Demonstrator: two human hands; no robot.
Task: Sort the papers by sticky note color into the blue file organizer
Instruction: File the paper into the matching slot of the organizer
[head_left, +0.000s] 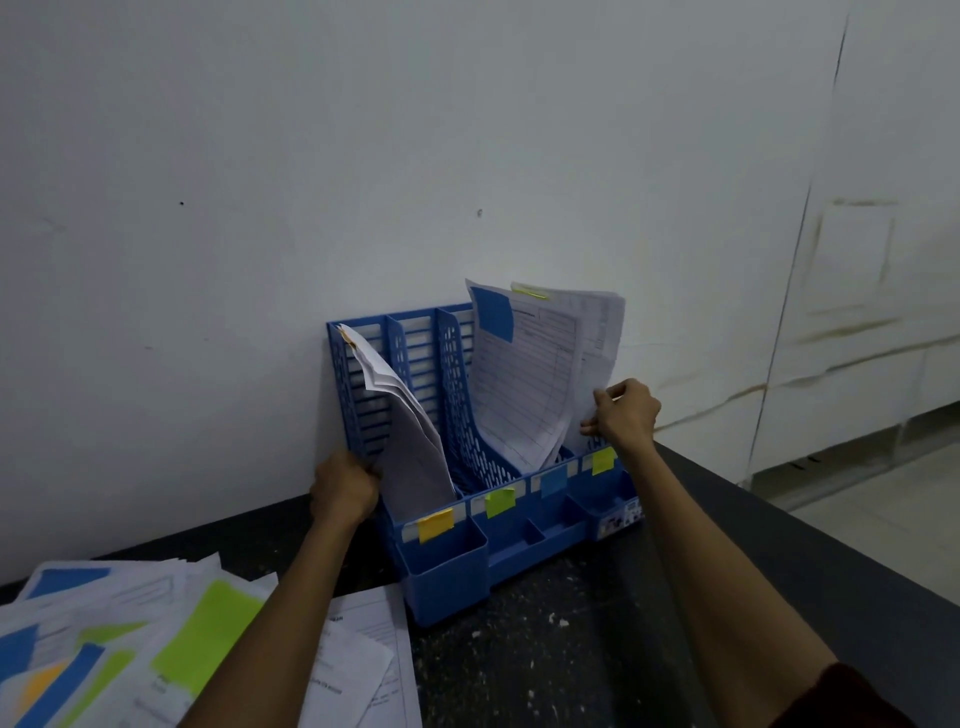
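Observation:
The blue file organizer stands against the wall on a dark counter, its slots labelled by orange, green, blue and yellow sticky notes. My left hand grips its left wall beside drooping papers in the orange slot. My right hand pinches the right edge of papers standing in the rightmost, yellow-labelled slot; a yellow note shows at their top. In front of them, a form with a blue sticky note stands in the blue-labelled slot. The green-labelled slot looks empty.
A loose pile of papers with blue, green and orange sticky notes lies at the near left of the dark counter. The white wall rises directly behind the organizer. The counter's right edge drops to a tiled floor.

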